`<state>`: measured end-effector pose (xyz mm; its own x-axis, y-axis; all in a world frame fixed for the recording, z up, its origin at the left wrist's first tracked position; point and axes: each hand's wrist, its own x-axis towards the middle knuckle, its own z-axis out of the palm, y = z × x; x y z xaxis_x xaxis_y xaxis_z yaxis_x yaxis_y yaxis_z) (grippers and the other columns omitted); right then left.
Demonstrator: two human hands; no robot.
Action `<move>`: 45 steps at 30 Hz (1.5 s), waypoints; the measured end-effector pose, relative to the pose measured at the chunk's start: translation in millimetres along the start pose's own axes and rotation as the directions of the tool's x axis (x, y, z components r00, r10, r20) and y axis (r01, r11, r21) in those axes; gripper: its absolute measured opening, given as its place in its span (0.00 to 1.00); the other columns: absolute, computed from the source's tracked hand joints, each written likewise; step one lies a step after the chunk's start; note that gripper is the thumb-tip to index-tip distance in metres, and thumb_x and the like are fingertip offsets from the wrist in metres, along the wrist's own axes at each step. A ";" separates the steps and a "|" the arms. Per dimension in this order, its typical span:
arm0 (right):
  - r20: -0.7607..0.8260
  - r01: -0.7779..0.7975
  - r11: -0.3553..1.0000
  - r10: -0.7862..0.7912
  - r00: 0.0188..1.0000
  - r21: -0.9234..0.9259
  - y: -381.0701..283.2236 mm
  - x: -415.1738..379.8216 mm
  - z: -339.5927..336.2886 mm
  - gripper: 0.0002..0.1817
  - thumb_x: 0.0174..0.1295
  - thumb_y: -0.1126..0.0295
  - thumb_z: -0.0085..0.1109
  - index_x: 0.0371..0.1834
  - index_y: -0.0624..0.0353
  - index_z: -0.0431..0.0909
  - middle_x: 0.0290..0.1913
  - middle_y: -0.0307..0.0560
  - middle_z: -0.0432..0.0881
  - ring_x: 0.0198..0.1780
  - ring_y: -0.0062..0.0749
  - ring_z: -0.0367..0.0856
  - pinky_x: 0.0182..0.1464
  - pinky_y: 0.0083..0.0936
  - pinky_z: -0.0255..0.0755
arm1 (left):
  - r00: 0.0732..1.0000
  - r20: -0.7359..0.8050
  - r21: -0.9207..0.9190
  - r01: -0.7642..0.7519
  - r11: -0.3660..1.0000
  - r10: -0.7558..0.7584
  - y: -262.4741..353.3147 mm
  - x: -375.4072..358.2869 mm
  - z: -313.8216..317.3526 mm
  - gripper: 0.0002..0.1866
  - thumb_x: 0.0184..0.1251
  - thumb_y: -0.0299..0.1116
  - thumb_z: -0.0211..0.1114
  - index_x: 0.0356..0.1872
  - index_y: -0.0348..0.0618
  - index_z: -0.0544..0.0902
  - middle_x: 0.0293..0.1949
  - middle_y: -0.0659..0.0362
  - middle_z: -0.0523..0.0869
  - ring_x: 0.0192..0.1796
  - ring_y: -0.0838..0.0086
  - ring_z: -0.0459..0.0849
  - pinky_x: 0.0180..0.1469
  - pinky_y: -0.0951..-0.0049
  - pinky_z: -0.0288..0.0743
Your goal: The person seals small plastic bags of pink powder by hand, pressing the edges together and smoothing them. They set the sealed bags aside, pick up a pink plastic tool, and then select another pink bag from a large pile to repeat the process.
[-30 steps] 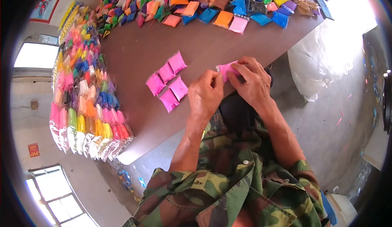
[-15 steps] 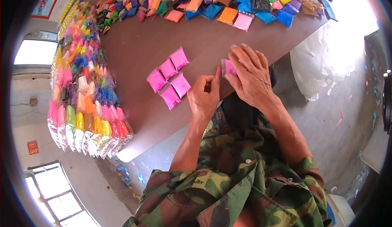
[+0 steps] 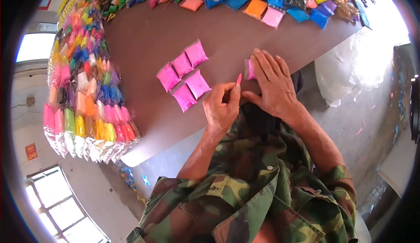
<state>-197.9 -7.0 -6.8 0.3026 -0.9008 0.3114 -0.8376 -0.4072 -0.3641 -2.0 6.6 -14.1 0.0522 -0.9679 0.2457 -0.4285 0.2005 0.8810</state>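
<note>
My left hand (image 3: 222, 106) is closed in a pinch around a small pinkish-red pointed stick (image 3: 239, 79), whose tip points up above the fingers. To its right, my right hand (image 3: 275, 84) lies spread over a pink packet (image 3: 249, 69). Only the packet's left end shows; the fingers hide the rest. The right thumb stretches toward the left hand, off the packet. Left of both hands, several similar pink packets lie in two slanted rows on the brown table (image 3: 144, 55), among them one pink packet (image 3: 197, 83) nearest my left hand.
A heap of mixed-colour packets (image 3: 256, 7) covers the table's far side. Bundled bags of colourful packets (image 3: 89, 90) are stacked along the left edge. Beyond the table's right edge hangs a clear plastic bag (image 3: 341, 70) above the floor.
The right thumb has come away from the packet and now reaches toward the left hand. The stick in the left hand tilts slightly more right. The whole view has shifted a little.
</note>
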 end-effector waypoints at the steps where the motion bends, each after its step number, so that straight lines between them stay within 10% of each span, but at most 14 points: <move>1: 0.001 -0.003 1.000 0.003 1.000 -0.003 0.7 1.5 -2.9 0.48 0.65 0.48 0.74 0.81 0.67 0.67 0.83 0.59 0.67 0.84 0.53 0.64 0.85 0.54 0.54 | 1.000 -0.018 -0.018 -0.009 1.000 0.009 -2.4 -0.4 1.9 0.07 0.77 0.29 0.75 0.41 0.36 0.88 0.26 0.66 0.86 0.28 0.88 0.78 0.31 0.79 0.72; 40: -0.158 0.047 0.999 -0.046 0.986 0.000 -7.7 -13.3 -16.4 0.28 0.68 0.71 0.69 0.72 0.64 0.81 0.76 0.52 0.79 0.76 0.46 0.77 0.79 0.49 0.66 | 0.999 -0.042 -0.055 0.003 0.998 -0.005 0.6 -9.3 -8.8 0.04 0.73 0.25 0.76 0.41 0.37 0.88 0.28 0.56 0.89 0.27 0.76 0.86 0.30 0.71 0.78; 45: -0.099 0.030 0.999 -0.033 0.995 -0.031 -7.5 -26.7 -17.4 0.29 0.67 0.71 0.69 0.72 0.64 0.80 0.76 0.52 0.78 0.78 0.45 0.76 0.79 0.49 0.66 | 0.980 -0.100 0.070 -0.165 0.984 0.171 0.5 -21.5 -21.8 0.04 0.73 0.25 0.77 0.40 0.37 0.88 0.25 0.60 0.87 0.26 0.84 0.80 0.29 0.77 0.73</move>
<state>-207.6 22.7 2.9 0.2838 -0.8676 0.4083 -0.8418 -0.4293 -0.3272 16.3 30.9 -10.1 0.0675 -0.8994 0.4320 -0.4931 0.3463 0.7981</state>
